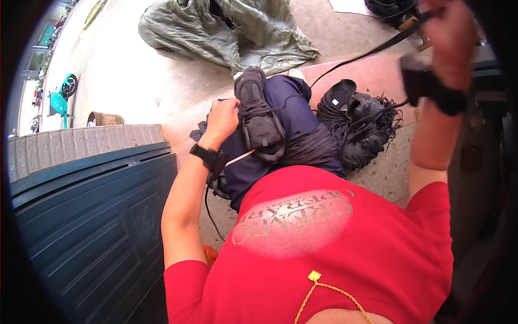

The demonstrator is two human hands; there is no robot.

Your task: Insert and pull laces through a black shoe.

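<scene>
A black lace-up shoe (259,110) rests on my lap over dark blue trousers, its laced top facing up. My left hand (223,117) is closed at the shoe's left edge, with the fingertips against its side. Raised at the upper right, my right hand (455,35) is closed round a black shoelace (372,49). That lace runs in a long curve from the shoe up to the hand, and its end is hidden in the blurred fingers. A thin white strip (240,157) shows between my left wrist and the shoe's lower end.
Right of my legs lie another black shoe (337,100) and a bundle of black laces (367,132). Crumpled grey-green cloth (216,35) covers the ground ahead. A blue panelled door (102,221) stands at the left, near a brown pot (105,119). A black object (391,8) sits far right.
</scene>
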